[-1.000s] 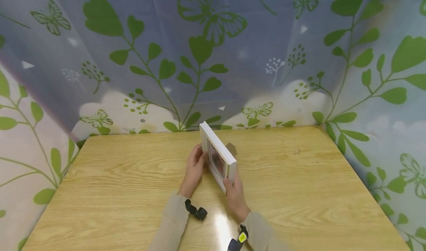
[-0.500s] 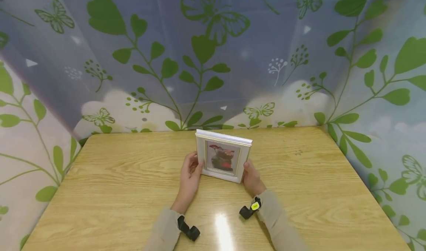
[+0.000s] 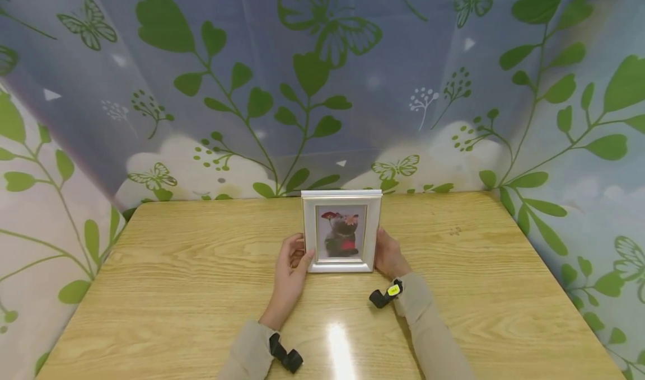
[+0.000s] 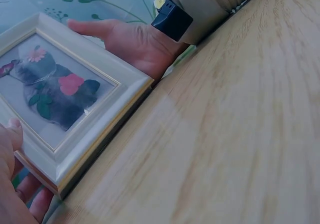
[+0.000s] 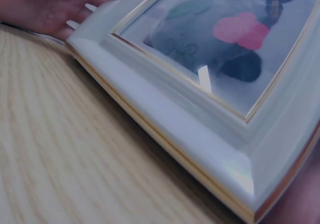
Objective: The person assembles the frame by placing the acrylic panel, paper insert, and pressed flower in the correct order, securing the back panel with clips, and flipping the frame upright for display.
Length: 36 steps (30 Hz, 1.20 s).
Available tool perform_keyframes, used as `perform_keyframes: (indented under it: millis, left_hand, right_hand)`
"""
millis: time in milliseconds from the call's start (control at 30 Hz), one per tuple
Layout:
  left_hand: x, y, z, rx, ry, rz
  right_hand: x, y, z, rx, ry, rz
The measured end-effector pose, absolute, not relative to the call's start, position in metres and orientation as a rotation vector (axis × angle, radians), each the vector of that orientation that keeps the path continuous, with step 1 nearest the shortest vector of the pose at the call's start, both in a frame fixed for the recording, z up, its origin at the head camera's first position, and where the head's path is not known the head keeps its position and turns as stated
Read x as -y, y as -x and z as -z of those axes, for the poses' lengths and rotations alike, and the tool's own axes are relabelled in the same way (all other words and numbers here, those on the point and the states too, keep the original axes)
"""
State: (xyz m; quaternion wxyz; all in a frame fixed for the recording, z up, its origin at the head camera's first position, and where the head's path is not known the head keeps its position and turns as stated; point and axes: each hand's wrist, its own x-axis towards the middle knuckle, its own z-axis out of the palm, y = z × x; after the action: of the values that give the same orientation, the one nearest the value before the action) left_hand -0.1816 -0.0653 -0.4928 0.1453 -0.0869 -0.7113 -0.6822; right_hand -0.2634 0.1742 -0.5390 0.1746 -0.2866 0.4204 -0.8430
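A white picture frame (image 3: 341, 265) with thin gold trim stands nearly upright, its front turned toward me. Its picture (image 4: 60, 87) shows a dark grey animal-like figure with pink flowers and green leaves. The lower edge lies on or very close to the wooden table (image 3: 201, 257). My left hand (image 3: 291, 268) grips the left side, thumb on the front border and fingers around the edge. At the opposite side is my right hand (image 3: 391, 255), its thumb (image 4: 90, 28) straight beside the edge. The frame hides that hand's other fingers, so their hold cannot be made out.
Behind the table hangs a blue-grey cloth (image 3: 227, 117) printed with green leaves and butterflies. Similar cloth continues at the left and right sides. A black camera (image 3: 287, 355) sits on the left wrist, another black device (image 3: 385, 294) on the right. Glare (image 3: 340, 346) lies on the tabletop.
The picture frame has turned from side-on to face me, and it has straightened from its slant. My right hand has moved outward to the right, and its thumb has left the front border.
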Motion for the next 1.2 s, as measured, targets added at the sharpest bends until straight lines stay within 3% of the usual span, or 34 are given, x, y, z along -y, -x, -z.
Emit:
perform_keyframes:
  millis: [300,467,767,1000,1200]
  left_hand:
    - [0.066,0.183,0.493,2.069,0.255,1.939]
    - [0.067,0.186,0.492,2.106,0.251,1.901]
    - [0.069,0.208,0.525,2.168,0.190,1.878]
    - [0.071,0.212,0.530,2.176,0.226,1.806]
    - [0.071,0.213,0.534,2.224,0.245,1.739]
  right_hand:
    - [-0.169,0.254,0.516,-1.171,0.621,2.414]
    - [-0.166,0.261,0.522,-1.169,0.668,2.423]
    - [-0.165,0.259,0.522,-1.605,0.415,2.346]
    - [-0.164,0.250,0.521,-1.978,0.176,2.386]
    - [-0.162,0.246,0.523,-2.103,0.147,2.469]
